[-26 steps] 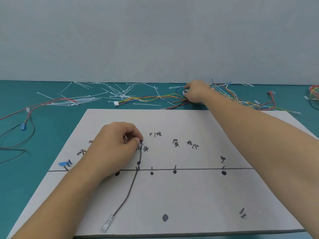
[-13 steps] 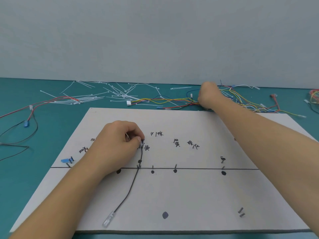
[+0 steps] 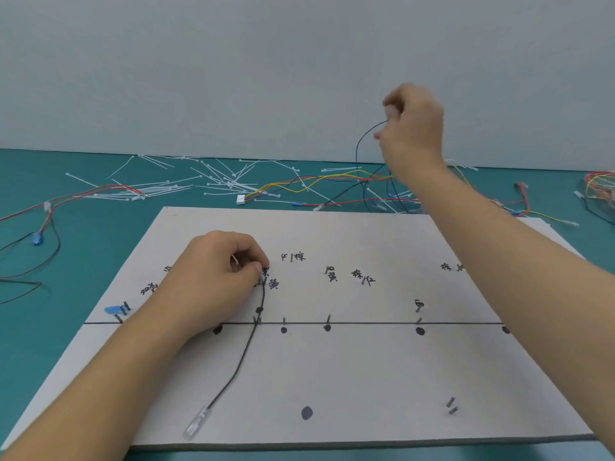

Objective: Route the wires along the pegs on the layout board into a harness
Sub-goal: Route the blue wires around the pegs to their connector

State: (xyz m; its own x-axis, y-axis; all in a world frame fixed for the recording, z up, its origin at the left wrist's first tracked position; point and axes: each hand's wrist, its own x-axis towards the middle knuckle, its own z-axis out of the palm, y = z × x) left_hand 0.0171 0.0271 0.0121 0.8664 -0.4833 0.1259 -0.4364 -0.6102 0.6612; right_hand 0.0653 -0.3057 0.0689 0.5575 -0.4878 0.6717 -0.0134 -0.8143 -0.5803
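Note:
The white layout board (image 3: 332, 377) lies in front of me with small metal pegs, black dots and handwritten labels. A black wire (image 3: 244, 351) runs across it from a clear terminal (image 3: 195, 426) near the front edge up past a peg on the horizontal line. My left hand (image 3: 216, 274) pinches the upper end of this black wire against the board. My right hand (image 3: 412, 128) is raised above the far side of the table and pinches a dark blue wire (image 3: 361, 151) that hangs down into the wire pile (image 3: 332, 184).
Loose coloured wires and several white cable ties (image 3: 186, 186) are scattered on the teal table behind the board. Red and black wires (image 3: 50, 221) lie at the left. More wires (image 3: 599, 188) sit at the far right. A blue connector (image 3: 114, 309) rests on pegs at the board's left.
My right hand has risen from the wire pile on the table into the air, lifting a dark blue wire with it. My left hand has stayed on the black wire.

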